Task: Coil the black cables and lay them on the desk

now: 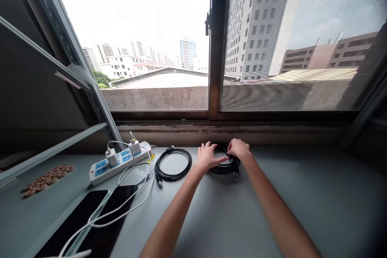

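Observation:
A coiled black cable (223,169) lies on the grey tabletop near the window wall, partly hidden by both hands. My left hand (206,157) is at its left side, fingers spread and the thumb stretched across the coil. On the far right side, my right hand (240,149) is closed, thumb and fingertips pinching the coil. A dark plug end shows at the coil's lower right. To the left of my left hand lies a second black cable (173,177), wound in a neat ring with its two connector ends showing; neither hand touches it.
A white power strip (122,162) with two chargers plugged in sits to the left. White charging cords (121,211) run over two dark flat devices (113,217). Small brown wooden pieces (46,180) lie farther left, near a metal frame (57,151). The window ledge bounds the back.

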`<state>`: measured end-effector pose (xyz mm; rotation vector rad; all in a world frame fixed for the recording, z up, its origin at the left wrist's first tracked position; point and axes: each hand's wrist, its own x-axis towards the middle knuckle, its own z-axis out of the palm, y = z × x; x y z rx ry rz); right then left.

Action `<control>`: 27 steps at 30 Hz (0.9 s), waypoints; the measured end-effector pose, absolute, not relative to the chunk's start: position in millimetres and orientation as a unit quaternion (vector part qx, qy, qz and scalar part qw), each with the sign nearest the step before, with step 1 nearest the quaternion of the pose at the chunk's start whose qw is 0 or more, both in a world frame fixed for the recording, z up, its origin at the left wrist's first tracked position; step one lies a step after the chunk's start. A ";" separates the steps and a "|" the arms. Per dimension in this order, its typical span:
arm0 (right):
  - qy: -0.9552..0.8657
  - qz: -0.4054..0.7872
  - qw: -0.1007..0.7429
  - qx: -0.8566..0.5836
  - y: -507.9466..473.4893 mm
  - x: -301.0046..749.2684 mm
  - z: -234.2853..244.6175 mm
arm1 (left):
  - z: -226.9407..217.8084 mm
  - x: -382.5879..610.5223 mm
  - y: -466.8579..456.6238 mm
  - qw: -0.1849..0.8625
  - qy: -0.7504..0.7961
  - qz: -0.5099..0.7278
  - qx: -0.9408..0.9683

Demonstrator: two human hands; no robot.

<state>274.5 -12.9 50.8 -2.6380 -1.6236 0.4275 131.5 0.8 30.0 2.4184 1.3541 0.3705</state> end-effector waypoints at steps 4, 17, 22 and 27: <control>-0.519 0.144 -0.012 -0.843 -11.5 272.8 48.1 | 12.8 133.2 2.9 0.197 0.473 0.081 0.855; -0.522 0.140 0.037 -0.840 -12.0 278.4 50.3 | 0.7 133.0 6.0 0.163 0.488 0.058 0.856; -0.514 0.160 0.058 -0.841 -24.5 290.7 65.4 | -1.1 135.0 4.4 0.161 0.492 0.063 0.853; -0.499 0.179 0.056 -0.846 -25.3 287.3 60.8 | 1.4 133.6 5.8 0.182 0.483 0.079 0.853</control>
